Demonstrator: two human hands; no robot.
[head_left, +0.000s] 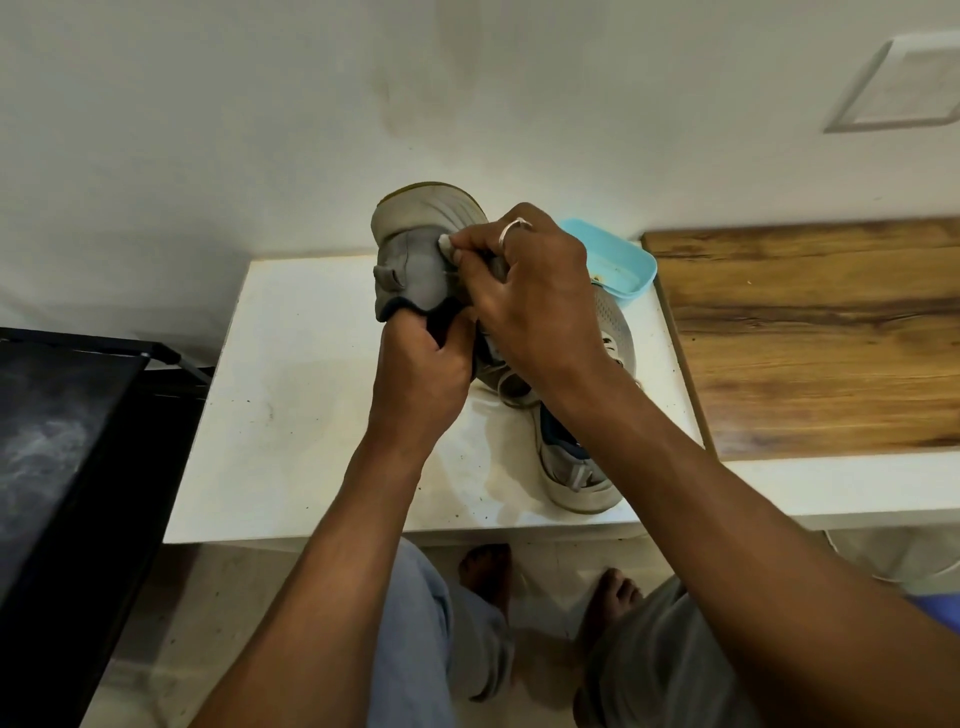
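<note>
Closest to the lens, the person's grey-trousered knees (415, 639) frame two bare feet on the floor, and both forearms reach up over a white table (291, 395). The left hand (423, 364) is curled round the collar of a grey shoe (413, 260), holding it off the table with the heel turned toward the face, probably so the soiled patch is easy to see. The right hand (524, 291) pinches a small white wad (447, 243) against that heel, seemingly rubbing it clean. The second shoe (582, 467) lies on the table beneath the right forearm, likely awaiting its turn. A blue tray (621, 260) sits just behind, within reach.
</note>
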